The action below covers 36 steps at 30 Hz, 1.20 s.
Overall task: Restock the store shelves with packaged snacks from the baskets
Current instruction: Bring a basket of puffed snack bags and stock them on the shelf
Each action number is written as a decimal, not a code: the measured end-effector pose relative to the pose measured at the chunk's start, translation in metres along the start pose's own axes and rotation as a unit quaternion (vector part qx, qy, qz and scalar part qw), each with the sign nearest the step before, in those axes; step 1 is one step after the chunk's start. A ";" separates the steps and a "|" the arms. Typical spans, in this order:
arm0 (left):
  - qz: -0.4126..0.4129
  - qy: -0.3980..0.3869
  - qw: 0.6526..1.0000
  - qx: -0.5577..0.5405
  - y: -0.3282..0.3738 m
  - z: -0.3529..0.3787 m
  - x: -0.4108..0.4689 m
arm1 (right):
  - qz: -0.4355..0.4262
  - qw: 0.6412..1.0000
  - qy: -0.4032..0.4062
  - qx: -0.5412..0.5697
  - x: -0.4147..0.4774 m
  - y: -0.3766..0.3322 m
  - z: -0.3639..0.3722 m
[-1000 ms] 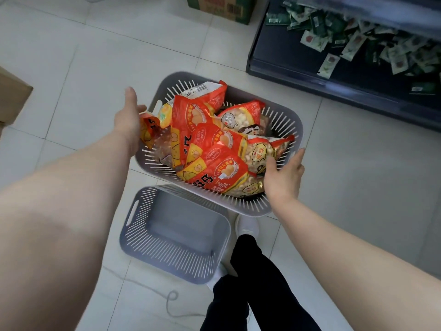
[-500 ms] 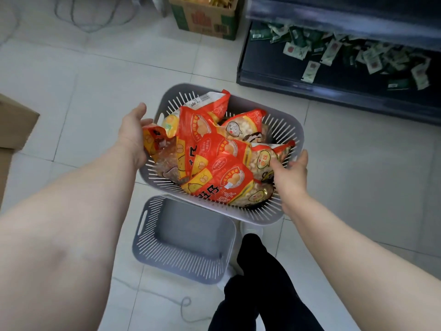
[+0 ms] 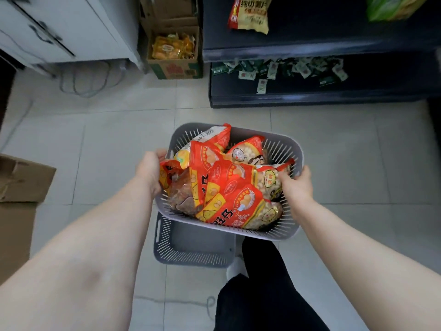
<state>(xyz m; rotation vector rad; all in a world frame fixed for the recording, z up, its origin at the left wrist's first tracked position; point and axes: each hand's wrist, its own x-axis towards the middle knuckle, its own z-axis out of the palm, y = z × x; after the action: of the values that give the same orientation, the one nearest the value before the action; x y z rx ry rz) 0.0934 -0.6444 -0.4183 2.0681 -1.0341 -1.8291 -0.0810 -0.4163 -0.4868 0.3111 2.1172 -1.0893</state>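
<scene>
You now have much more of the dark shelf unit (image 3: pixel 310 99) in front of you than a second ago. Back then only its low corner showed; now you look at two levels of it, so you have lifted your head toward the place where the snacks must go.

The full grey basket (image 3: pixel 281 231) sits higher and nearer the shelf unit than before, held up off the floor. Below it, on the side away from the shelf unit, the empty grey basket (image 3: pixel 191 247) rests on the tiles, in the same spot as before. That tells me you are carrying the full one over, and no bag has gone on a shelf yet.

The red snack bags (image 3: pixel 229 187) are piled inside the full basket, same heap as before.

The low level of the shelf unit holds only small green and white packets (image 3: pixel 269 70), with lots of bare room. One yellow bag (image 3: pixel 248 13) lies on the level above.

Your left hand (image 3: pixel 149 173) is clamped on the basket's side rim, pressing against a bag's edge. Your right hand (image 3: pixel 296 185) has slid in over the opposite rim; its fingers curl tight on the rim and touch a bag.

Next, I think you set the basket down by the shelf unit.
</scene>
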 end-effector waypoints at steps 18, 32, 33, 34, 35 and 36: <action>0.123 -0.145 0.939 0.287 -0.068 0.136 -0.250 | 0.077 0.957 0.234 0.155 -0.187 0.142 -0.262; 0.210 -0.303 0.814 0.449 -0.255 0.333 -0.489 | 0.124 0.877 0.370 0.281 -0.276 0.308 -0.504; 0.212 -0.312 0.806 0.456 -0.270 0.345 -0.507 | 0.130 0.869 0.379 0.291 -0.282 0.318 -0.522; 0.214 -0.324 0.798 0.461 -0.286 0.358 -0.524 | 0.130 0.859 0.390 0.304 -0.286 0.329 -0.541; 0.218 -0.334 0.790 0.466 -0.300 0.369 -0.542 | 0.129 0.848 0.403 0.319 -0.290 0.340 -0.559; 0.224 -0.345 0.779 0.473 -0.314 0.381 -0.557 | 0.133 0.837 0.416 0.330 -0.294 0.350 -0.575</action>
<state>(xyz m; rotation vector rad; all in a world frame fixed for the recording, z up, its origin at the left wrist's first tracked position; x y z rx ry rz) -0.1418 0.0381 -0.2366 1.1139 -2.8101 -1.9942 0.0206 0.2801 -0.2755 1.6116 2.1767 -1.6809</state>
